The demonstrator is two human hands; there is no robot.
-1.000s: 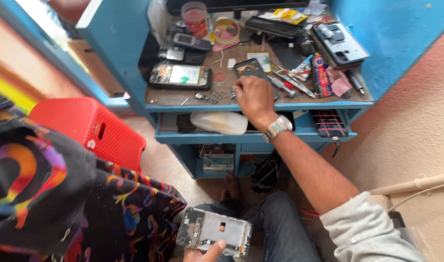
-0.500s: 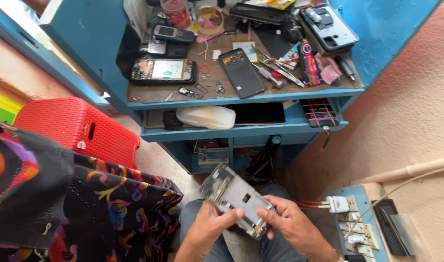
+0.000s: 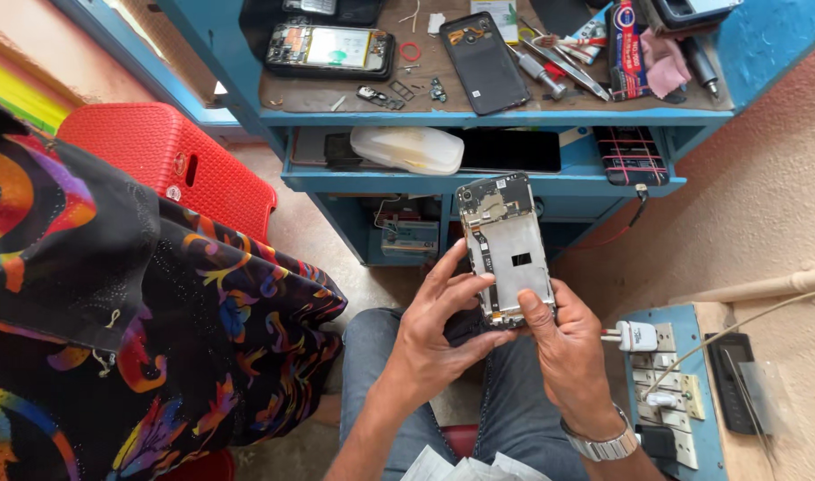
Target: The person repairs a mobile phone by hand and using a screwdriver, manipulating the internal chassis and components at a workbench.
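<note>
Blue workbench [image 3: 479,117] shelves sit cluttered ahead. Over the lap, the left hand [image 3: 438,330] and right hand [image 3: 563,347] both grip an opened phone frame [image 3: 505,249], fingers closed on its edges. Inspection seems in hand; next likely calls for a steady hold and a fine tool.

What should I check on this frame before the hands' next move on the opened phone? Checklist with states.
1. Opened phone held by both hands: ok.
2. Left hand fingers on the phone's left edge: ok.
3. Right hand thumb on the lower right corner: ok.
4. Phone's inner side faces the camera: ok.
5. Back cover lying flat on the blue workbench: ok.
6. Screws all removed: cannot tell.
</note>
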